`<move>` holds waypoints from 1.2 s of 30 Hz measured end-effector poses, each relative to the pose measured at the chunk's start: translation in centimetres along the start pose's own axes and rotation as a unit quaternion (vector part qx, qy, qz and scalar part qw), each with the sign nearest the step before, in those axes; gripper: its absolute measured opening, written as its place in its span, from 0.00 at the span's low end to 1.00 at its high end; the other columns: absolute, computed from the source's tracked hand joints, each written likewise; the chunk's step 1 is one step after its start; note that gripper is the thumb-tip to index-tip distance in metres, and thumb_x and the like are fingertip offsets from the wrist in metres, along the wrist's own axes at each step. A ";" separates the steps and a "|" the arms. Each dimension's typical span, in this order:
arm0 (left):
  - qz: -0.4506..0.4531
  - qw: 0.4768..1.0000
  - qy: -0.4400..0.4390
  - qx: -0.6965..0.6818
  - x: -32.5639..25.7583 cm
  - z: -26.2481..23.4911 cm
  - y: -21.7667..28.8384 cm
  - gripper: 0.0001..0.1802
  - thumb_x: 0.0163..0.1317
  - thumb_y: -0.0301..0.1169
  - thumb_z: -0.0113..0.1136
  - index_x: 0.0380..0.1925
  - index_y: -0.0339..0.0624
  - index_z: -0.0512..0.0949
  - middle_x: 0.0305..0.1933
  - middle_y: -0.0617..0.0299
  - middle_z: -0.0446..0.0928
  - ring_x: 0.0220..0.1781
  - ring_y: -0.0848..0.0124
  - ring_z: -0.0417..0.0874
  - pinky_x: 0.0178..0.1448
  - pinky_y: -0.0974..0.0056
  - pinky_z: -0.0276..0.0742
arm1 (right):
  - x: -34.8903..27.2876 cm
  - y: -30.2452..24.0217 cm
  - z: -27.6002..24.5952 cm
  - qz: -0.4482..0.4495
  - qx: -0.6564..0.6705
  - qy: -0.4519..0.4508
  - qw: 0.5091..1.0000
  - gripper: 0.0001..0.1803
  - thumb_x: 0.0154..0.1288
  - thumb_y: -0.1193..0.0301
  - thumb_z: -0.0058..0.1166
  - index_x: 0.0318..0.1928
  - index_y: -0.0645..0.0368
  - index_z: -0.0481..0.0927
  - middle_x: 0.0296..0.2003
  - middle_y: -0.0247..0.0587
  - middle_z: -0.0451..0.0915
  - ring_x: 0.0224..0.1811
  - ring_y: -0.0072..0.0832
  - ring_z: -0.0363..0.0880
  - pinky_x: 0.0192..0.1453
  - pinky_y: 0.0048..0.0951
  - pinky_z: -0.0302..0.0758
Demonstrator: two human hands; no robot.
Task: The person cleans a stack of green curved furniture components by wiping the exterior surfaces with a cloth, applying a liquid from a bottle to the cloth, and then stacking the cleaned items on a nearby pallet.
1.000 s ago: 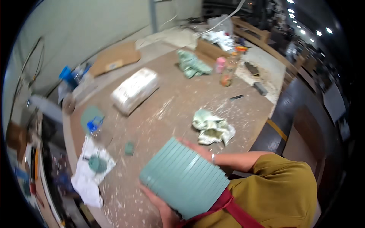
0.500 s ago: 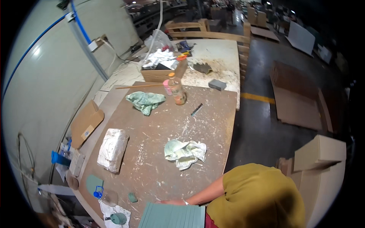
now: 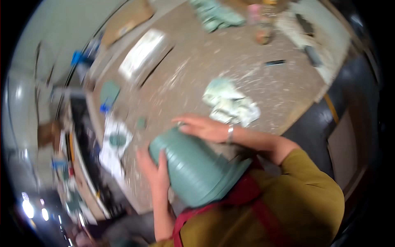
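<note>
We held green slatted piece (image 3: pixel 193 166) | left hand (image 3: pixel 154 171): grip clasped its side | right hand (image 3: pixel 203 128): on far edge, grip: couldn't tell

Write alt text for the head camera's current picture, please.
A person holds a ribbed green object between left hand and right hand at a scuffed brown table. On it lie a crumpled pale cloth and a white block-shaped package.

pale wall (image 3: pixel 70 33), scuffed table (image 3: pixel 164 103), dark floor (image 3: pixel 308 131) – yellow stripe (image 3: pixel 331 108), bright lights (image 3: pixel 28 209)
</note>
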State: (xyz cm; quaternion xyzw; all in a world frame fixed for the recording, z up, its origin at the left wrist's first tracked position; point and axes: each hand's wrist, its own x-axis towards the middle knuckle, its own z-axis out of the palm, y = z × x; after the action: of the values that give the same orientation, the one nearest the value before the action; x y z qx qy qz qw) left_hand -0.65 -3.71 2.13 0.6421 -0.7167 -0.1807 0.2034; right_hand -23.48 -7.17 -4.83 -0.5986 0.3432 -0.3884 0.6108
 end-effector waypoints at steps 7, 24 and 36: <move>-0.043 0.987 0.032 -0.152 -1.4 -0.1 0.5 0.34 0.68 0.46 0.49 0.66 0.34 0.62 0.69 0.43 0.60 0.71 0.51 0.60 0.74 0.54 0.54 | 0.4 1.3 2.6 0.023 0.086 0.060 0.994 0.25 0.78 0.62 0.39 0.69 0.60 0.61 0.62 0.42 0.68 0.65 0.28 0.65 0.69 0.29 0.61; -0.169 0.804 0.005 -0.571 -13.1 6.2 -3.7 0.58 0.58 0.69 0.50 0.76 0.48 0.39 0.79 0.57 0.41 0.78 0.59 0.49 0.77 0.53 0.49 | 1.4 1.8 4.0 0.051 0.118 0.139 0.982 0.22 0.77 0.60 0.41 0.64 0.59 0.66 0.56 0.38 0.71 0.57 0.22 0.67 0.63 0.23 0.64; 0.054 0.955 0.085 -0.277 -15.2 7.3 -4.2 0.55 0.47 0.63 0.69 0.71 0.57 0.56 0.77 0.38 0.42 0.78 0.43 0.48 0.74 0.44 0.52 | 1.0 1.4 4.3 0.035 0.117 0.142 0.982 0.24 0.76 0.60 0.43 0.64 0.62 0.65 0.55 0.39 0.71 0.57 0.23 0.69 0.61 0.23 0.66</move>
State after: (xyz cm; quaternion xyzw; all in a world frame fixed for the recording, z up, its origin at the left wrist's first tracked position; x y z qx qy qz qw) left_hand 0.51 10.88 -7.19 0.5334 -0.6523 -0.3057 0.4434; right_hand -19.15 -6.05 -5.94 -0.4496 0.3995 -0.4855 0.6344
